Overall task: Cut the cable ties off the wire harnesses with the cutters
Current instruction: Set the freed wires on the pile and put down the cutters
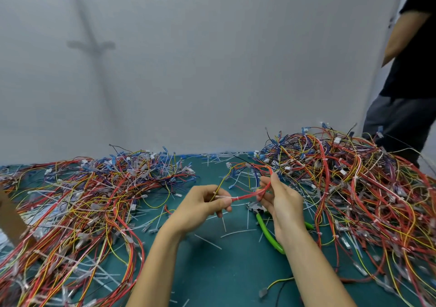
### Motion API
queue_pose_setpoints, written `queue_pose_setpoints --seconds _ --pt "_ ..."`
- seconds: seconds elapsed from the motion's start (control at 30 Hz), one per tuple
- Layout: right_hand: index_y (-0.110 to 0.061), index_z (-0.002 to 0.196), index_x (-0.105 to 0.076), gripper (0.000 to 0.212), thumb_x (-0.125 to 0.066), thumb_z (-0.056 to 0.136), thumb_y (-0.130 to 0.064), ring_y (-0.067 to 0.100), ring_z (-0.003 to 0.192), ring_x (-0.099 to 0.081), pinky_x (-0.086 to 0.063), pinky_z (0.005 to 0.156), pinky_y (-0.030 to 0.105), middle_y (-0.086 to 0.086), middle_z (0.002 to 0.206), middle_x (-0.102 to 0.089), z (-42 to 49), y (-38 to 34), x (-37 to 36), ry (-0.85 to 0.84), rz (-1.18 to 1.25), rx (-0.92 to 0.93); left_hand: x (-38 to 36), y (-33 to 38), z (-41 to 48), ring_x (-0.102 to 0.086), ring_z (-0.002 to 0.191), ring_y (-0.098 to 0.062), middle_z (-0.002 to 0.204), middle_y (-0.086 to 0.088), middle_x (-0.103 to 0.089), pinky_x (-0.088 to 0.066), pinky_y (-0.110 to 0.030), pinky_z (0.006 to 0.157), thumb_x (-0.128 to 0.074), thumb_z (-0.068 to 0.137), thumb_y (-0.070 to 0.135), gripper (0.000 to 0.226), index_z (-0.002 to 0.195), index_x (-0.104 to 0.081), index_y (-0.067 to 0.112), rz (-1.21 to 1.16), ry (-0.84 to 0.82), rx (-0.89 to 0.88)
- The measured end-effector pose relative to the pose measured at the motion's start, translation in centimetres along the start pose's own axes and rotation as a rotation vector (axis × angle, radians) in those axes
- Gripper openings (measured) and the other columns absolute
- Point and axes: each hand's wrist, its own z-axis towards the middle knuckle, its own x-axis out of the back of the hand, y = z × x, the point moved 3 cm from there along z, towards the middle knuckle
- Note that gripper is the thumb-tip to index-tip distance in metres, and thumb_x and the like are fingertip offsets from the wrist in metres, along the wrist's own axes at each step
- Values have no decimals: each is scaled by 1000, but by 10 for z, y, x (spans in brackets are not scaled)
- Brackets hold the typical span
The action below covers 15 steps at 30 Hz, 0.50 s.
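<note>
Lower centre, left hand [200, 206] and right hand [282, 202] both pinched a red wire harness [245, 196]; cutters [266, 231] lay on the table [231, 271].

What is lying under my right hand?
The green-handled cutters lie on the mat beneath the right hand; their head and one handle show, the other handle is mostly covered.

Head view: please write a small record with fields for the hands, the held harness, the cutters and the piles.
left hand: pinches one end of the harness
right hand: grips the harness's red wires
cutters: green handles, lie on the mat partly under the right hand, unheld
piles: left pile and right pile of harnesses
person: stands far right
</note>
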Motion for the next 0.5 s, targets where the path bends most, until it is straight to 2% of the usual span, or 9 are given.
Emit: queue_pose_setpoints --seconds 0.07,0.17,0.33,0.43,0.5 --pt "-11 94 -70 25 -58 97 -33 15 72 -66 -55 62 23 1 82 -69 0 0 -1 -3 -40 38 1 2 1 -54 57 -7 76 0 -73 -41 -14 58 -64 92 10 6 91 -70 10 -52 97 -19" --pt "-15 101 -65 21 -61 94 -35 13 75 -64 -54 69 27 -2 87 -66 -3 -2 -5 -27 -94 100 1 6 2 -55 59 -5 85 -3 -75 -40 -13 57 -60 94 7 16 106 -70 12 -240 166 -31" --pt "-14 100 -67 21 -60 94 -33 13 74 -68 -52 72 30 0 92 -73 -13 -8 -15 -211 -50 95 -7 11 4 -64 70 -10 105 -15 -73 -51 -18 68 -52 93 -6 38 127 -55 11 -581 97 -10" --pt "-16 92 -71 19 -61 94 -32 9 67 -65 -48 66 26 -3 82 -73 -15 -12 -13 -214 17 103 -8 13 3 -70 77 -15 108 -16 -72 -54 -21 75 -52 92 -9 39 127 -55 8 -546 58 -2" --pt "-16 90 -73 13 -64 93 -25 8 64 -62 -47 63 24 -4 76 -71 -13 -14 -10 -192 83 83 -9 14 1 -72 80 -17 107 -14 -73 -55 -20 74 -56 94 4 28 121 -59 5 -431 48 3"
